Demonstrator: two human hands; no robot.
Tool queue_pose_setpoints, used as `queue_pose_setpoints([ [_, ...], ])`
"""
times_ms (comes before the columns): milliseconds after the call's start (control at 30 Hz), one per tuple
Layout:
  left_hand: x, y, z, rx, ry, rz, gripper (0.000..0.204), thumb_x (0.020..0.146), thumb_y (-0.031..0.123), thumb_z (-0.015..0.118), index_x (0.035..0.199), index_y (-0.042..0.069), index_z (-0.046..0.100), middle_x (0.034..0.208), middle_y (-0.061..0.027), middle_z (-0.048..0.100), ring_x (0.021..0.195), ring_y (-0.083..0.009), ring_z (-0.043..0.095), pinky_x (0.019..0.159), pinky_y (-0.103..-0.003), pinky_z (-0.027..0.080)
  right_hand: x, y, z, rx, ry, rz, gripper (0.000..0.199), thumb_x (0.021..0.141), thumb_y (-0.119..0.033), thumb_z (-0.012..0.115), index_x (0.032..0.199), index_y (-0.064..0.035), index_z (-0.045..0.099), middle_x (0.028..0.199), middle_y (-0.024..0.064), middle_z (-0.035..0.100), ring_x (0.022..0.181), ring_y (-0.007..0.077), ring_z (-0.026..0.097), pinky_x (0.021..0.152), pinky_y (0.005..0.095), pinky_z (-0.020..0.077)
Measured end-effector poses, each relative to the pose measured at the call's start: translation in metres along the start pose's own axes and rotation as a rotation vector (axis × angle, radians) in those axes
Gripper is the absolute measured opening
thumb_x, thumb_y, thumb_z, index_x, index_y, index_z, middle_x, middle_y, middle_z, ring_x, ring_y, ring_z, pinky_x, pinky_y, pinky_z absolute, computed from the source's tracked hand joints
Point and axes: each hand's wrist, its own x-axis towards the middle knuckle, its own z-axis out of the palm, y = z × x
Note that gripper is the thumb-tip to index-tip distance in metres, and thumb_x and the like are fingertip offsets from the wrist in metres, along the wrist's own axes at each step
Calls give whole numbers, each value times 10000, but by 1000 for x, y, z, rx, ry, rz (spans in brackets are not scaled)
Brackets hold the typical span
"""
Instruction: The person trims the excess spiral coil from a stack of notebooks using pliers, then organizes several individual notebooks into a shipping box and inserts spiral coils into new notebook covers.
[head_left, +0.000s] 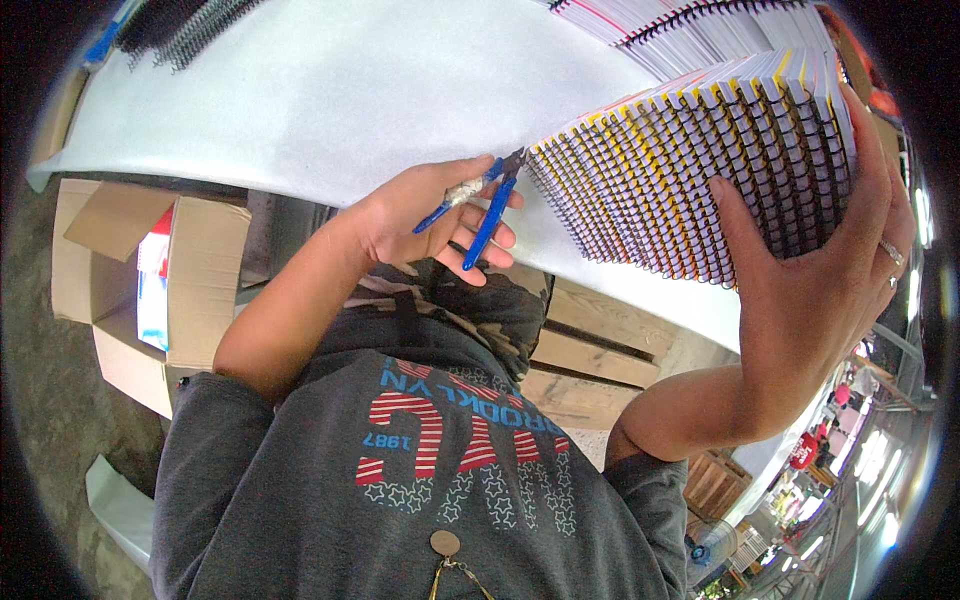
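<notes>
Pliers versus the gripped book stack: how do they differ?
The pliers are small; the book stack is far bulkier. The pliers show blue handles; the book stack, rows of dark coils. The left hand holds the pliers; the right hand grips the book stack. Both are held.

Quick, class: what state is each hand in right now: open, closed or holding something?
Left hand: loosely holding the blue-handled pliers, fingers partly open.
Right hand: spread wide, holding the right end of the coil-bound books.

A bookbinding workshop, by its looks — stacked coil-bound books (650, 190) at two o'clock, black binding coils (195, 35) at ten, an open carton (207, 285) at nine, rough grey floor (45, 400) at eight.
</notes>
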Motion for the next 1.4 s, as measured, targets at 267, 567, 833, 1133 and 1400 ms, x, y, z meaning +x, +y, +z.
queue_pose_setpoints([
  [267,-5,13,-1,399,172,48,519,964,455,304,1145,20,520,745,-67,589,646,-214,622,564,-317,532,3,0,0,43,-11,-10,849,532,-281,859,1282,-222,465,1166,71,549,1097,232,508,883,374,467],
  [567,6,11,-19,57,-79,-30,533,961,454,281,1171,15,499,872,-159,622,775,-250,641,631,-375,536,4,6,3,12,4,-64,850,527,-277,859,1279,-219,466,1198,64,554,1085,227,532,887,367,464],
  [833,4,3,16,1631,459,434,532,960,448,294,1109,-20,498,867,-154,627,794,-221,634,631,-338,500,0,7,5,-50,-16,-57,879,531,-302,852,1302,-229,436,1229,64,556,1082,229,549,883,384,480],
  [1133,7,6,-7,120,22,-54,532,956,462,309,1184,15,486,903,-115,609,821,-228,626,614,-352,521,4,8,4,32,2,-65,824,544,-322,841,1269,-208,468,1245,65,546,1099,244,541,901,406,456],
  [1400,10,8,26,1480,512,130,532,961,426,321,1171,-43,458,902,-154,613,848,-255,624,617,-430,507,2,7,1,-19,-20,-43,786,568,-318,815,1264,-185,474,1254,74,529,1146,255,499,942,412,398],
])
